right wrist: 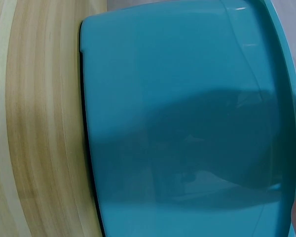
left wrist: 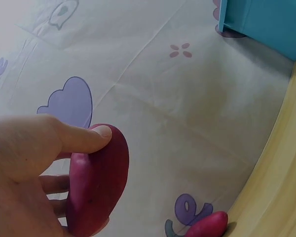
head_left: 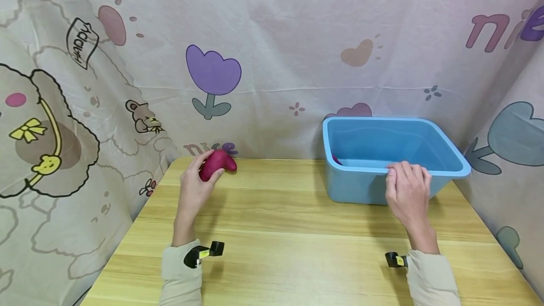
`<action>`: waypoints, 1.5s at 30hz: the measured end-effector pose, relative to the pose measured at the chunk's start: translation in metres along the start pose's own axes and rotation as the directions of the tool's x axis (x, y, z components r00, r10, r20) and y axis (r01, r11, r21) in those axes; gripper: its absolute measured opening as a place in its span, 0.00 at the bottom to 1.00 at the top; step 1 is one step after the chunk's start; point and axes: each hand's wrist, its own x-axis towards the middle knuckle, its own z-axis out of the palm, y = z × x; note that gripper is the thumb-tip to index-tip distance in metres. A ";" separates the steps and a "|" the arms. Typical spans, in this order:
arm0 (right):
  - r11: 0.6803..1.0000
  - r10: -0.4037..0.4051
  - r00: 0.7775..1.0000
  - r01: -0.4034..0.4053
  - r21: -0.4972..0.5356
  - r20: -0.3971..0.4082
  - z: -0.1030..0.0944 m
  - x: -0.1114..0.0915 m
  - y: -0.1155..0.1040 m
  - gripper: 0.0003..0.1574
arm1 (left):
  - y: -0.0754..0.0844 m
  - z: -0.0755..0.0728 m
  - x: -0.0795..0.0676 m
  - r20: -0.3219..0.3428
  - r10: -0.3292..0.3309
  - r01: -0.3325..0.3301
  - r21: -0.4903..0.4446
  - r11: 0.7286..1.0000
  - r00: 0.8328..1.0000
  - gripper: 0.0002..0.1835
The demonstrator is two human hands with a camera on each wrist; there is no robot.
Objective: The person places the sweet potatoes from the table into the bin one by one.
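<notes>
My left hand (head_left: 194,190) holds a smooth purple-red sweet potato (left wrist: 99,182) between thumb and fingers, raised over the far left of the table. Behind it a second sweet potato (left wrist: 208,225) lies on the table by the back edge; the head view shows just part of it past the held one. On the right, my right hand (head_left: 410,192) grips the near rim of a blue plastic tub (head_left: 361,185), its fingers hooked over the edge. Inside the tub's left end a sliver of something purple-red (head_left: 336,160) shows, mostly hidden by the wall.
The wooden table (head_left: 272,249) runs up to a printed cloth (head_left: 280,51) hanging at the back, with more cloth at both sides. The tub stands at the table's back right. A small black wrist camera (head_left: 216,248) sits on the left sleeve, another (head_left: 393,259) on the right.
</notes>
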 end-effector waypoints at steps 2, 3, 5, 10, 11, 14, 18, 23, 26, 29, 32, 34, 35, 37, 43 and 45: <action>1.000 0.001 1.000 -0.001 0.000 0.001 0.000 0.000 0.000 0.24 | 0.001 0.003 0.000 0.005 0.006 -0.006 -0.008 1.000 1.000 0.30; 1.000 0.001 1.000 -0.001 0.000 0.002 0.000 0.000 0.000 0.24 | 0.002 0.004 0.000 0.009 0.005 -0.005 -0.012 1.000 1.000 0.30; 1.000 0.000 1.000 0.000 0.000 0.002 0.000 0.000 0.000 0.24 | 0.003 0.007 -0.001 0.017 0.006 -0.005 -0.021 1.000 1.000 0.30; 1.000 -0.002 1.000 0.002 -0.001 0.002 -0.001 0.000 0.000 0.24 | 0.006 0.012 -0.002 0.037 0.013 -0.011 -0.031 0.999 0.999 0.30; 1.000 -0.002 1.000 0.002 -0.001 0.003 -0.001 0.000 0.000 0.24 | 0.007 0.012 -0.002 0.039 0.017 -0.016 -0.035 0.999 0.999 0.30; 1.000 -0.001 1.000 0.001 -0.002 0.004 -0.001 0.000 0.000 0.24 | 0.009 0.015 -0.002 0.054 0.022 -0.019 -0.046 0.999 0.998 0.30; 1.000 0.002 1.000 -0.002 0.000 -0.002 -0.002 -0.001 -0.001 0.24 | 0.012 0.019 -0.002 0.069 0.032 -0.029 -0.054 0.998 0.997 0.30; 1.000 0.000 1.000 0.000 -0.003 -0.002 -0.003 -0.002 -0.001 0.23 | 0.017 0.024 -0.004 0.081 0.045 -0.039 -0.075 0.996 0.996 0.30; 1.000 -0.001 1.000 0.001 -0.005 0.002 -0.002 -0.002 0.000 0.24 | 0.019 0.027 -0.004 0.077 0.059 -0.053 -0.085 0.995 0.995 0.30; 1.000 -0.001 1.000 0.001 -0.003 0.003 -0.002 -0.001 0.001 0.24 | 0.020 0.030 -0.005 0.072 0.072 -0.066 -0.083 0.994 0.995 0.30; 1.000 -0.002 1.000 0.002 -0.003 0.003 -0.001 -0.001 0.001 0.24 | 0.022 0.032 -0.006 0.077 0.076 -0.070 -0.080 0.994 0.994 0.30; 1.000 -0.005 1.000 0.005 -0.004 0.002 0.000 -0.001 0.001 0.24 | 0.023 0.033 -0.006 0.086 0.075 -0.068 -0.081 0.994 0.993 0.30; 1.000 -0.006 1.000 0.006 -0.003 0.001 0.000 0.000 0.001 0.24 | 0.023 0.034 -0.006 0.092 0.075 -0.068 -0.083 0.994 0.993 0.30; 1.000 -0.006 1.000 0.006 -0.001 0.000 0.000 0.000 0.001 0.24 | 0.024 0.035 -0.005 0.102 0.076 -0.068 -0.087 0.994 0.992 0.30; 1.000 -0.005 1.000 0.005 0.001 0.000 0.001 0.000 0.002 0.25 | 0.028 0.040 -0.005 0.112 0.084 -0.073 -0.092 0.993 0.990 0.29; 1.000 -0.005 1.000 0.005 0.002 -0.003 0.001 0.000 0.002 0.25 | 0.030 0.042 -0.005 0.114 0.098 -0.088 -0.090 0.992 0.989 0.29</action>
